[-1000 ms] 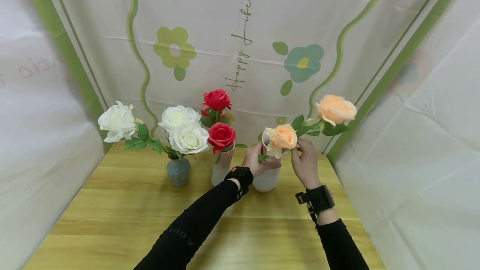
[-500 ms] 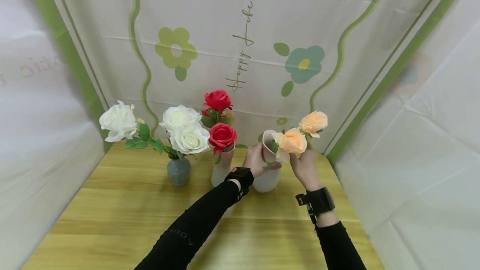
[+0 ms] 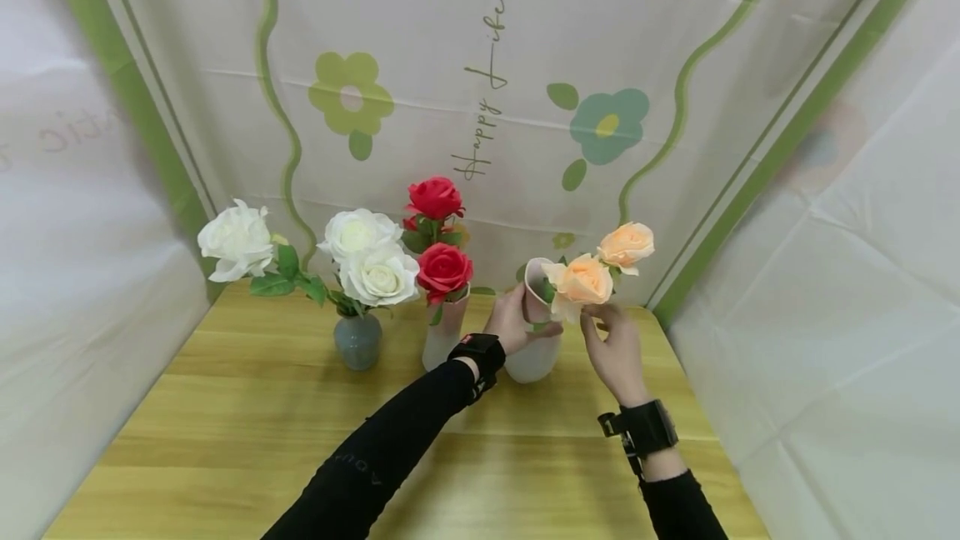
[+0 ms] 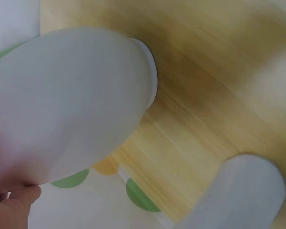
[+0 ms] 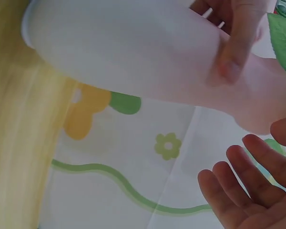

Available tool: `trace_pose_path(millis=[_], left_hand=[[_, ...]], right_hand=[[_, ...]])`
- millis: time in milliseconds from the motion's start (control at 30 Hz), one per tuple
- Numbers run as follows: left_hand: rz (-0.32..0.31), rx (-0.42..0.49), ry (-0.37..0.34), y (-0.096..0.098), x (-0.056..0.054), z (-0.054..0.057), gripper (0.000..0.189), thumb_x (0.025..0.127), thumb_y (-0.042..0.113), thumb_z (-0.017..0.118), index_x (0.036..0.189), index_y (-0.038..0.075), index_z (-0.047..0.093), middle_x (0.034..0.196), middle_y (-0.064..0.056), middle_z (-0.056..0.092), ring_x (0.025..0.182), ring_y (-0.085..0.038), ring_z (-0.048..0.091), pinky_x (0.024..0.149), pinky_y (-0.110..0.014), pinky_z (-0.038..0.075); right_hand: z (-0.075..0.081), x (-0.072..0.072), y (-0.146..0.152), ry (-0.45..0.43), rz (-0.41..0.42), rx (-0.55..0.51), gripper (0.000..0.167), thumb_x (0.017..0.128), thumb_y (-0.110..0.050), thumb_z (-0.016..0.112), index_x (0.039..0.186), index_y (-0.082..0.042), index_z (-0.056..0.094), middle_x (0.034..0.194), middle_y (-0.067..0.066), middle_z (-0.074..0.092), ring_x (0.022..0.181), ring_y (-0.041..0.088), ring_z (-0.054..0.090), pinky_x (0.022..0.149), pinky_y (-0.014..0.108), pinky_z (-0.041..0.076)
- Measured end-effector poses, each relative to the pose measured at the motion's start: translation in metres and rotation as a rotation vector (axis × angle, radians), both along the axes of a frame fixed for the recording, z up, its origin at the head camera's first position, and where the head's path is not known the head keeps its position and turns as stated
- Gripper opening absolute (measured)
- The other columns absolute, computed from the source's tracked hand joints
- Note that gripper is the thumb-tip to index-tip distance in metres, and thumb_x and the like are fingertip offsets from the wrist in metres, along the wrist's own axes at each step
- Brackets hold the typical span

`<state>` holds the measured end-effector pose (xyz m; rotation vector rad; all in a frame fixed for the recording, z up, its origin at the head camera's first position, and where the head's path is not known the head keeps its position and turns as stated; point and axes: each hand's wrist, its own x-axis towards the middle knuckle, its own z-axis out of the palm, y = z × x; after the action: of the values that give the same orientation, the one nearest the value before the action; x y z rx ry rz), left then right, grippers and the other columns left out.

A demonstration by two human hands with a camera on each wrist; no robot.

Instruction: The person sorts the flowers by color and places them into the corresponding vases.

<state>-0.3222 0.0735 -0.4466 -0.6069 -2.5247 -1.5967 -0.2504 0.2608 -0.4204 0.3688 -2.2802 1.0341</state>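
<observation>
A tall vase, pink above and white below [image 3: 531,362], stands on the wooden table, and my left hand [image 3: 510,325] grips its neck. In the right wrist view the thumb of that left hand [image 5: 239,40] lies across the pink part. Two peach roses, a lower one [image 3: 583,280] and an upper one [image 3: 627,246], lean to the right out of the vase's mouth. My right hand [image 3: 617,352] is just below the blooms, beside the rim. In the right wrist view its fingers [image 5: 238,160] are spread and loosely bent, with nothing held.
Left of the held vase stands a second pink-and-white vase [image 3: 444,342] with red roses [image 3: 445,269]. Further left, a small blue-grey vase [image 3: 357,342] bears white roses [image 3: 378,275], one reaching far left. Printed white curtains [image 3: 480,40] enclose the table [image 3: 247,432] at back and sides.
The upper peach rose swung left and down toward the lower one, which shifted slightly right. My right hand then let go and drew down a little. My left hand stayed on the vase.
</observation>
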Motion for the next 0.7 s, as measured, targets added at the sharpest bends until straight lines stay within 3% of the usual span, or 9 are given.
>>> trace_pose_path(millis=[233, 367, 500, 700], left_hand=[[-0.073, 0.022, -0.007, -0.008, 0.009, -0.002, 0.086, 0.082, 0.035, 0.082, 0.151, 0.018, 0.033, 0.140, -0.003, 0.051, 0.123, -0.017, 0.051, 0.100, -0.034, 0.045], [-0.111, -0.073, -0.019, -0.024, 0.028, -0.004, 0.080, 0.094, 0.032, 0.070, 0.154, 0.007, 0.024, 0.150, -0.013, 0.038, 0.137, -0.023, 0.037, 0.110, -0.040, 0.034], [-0.140, -0.179, -0.016, -0.051, 0.054, -0.010, 0.063, 0.101, 0.035, 0.057, 0.149, 0.001, 0.035, 0.151, -0.017, 0.035, 0.140, -0.029, 0.031, 0.113, -0.044, 0.029], [-0.169, -0.132, -0.007, -0.090, 0.090, -0.018, 0.038, 0.102, 0.031, 0.056, 0.129, 0.004, 0.060, 0.147, -0.015, 0.043, 0.137, -0.029, 0.037, 0.111, -0.044, 0.032]], right_hand=[[-0.014, 0.012, 0.006, -0.020, -0.007, 0.031, 0.019, 0.099, -0.008, 0.060, 0.108, 0.004, 0.070, 0.109, 0.018, 0.065, 0.104, 0.033, 0.059, 0.081, 0.048, 0.053], [-0.020, 0.021, 0.008, -0.043, -0.006, 0.044, 0.018, 0.099, -0.009, 0.059, 0.109, 0.002, 0.070, 0.108, 0.016, 0.066, 0.104, 0.032, 0.059, 0.080, 0.049, 0.052], [-0.025, 0.034, 0.008, -0.061, -0.003, 0.070, 0.018, 0.099, -0.010, 0.059, 0.109, 0.001, 0.070, 0.109, 0.015, 0.066, 0.104, 0.032, 0.059, 0.081, 0.050, 0.052], [-0.032, 0.056, 0.004, -0.054, -0.026, 0.107, 0.016, 0.097, -0.009, 0.063, 0.106, 0.001, 0.071, 0.110, 0.014, 0.067, 0.103, 0.030, 0.061, 0.079, 0.048, 0.054]])
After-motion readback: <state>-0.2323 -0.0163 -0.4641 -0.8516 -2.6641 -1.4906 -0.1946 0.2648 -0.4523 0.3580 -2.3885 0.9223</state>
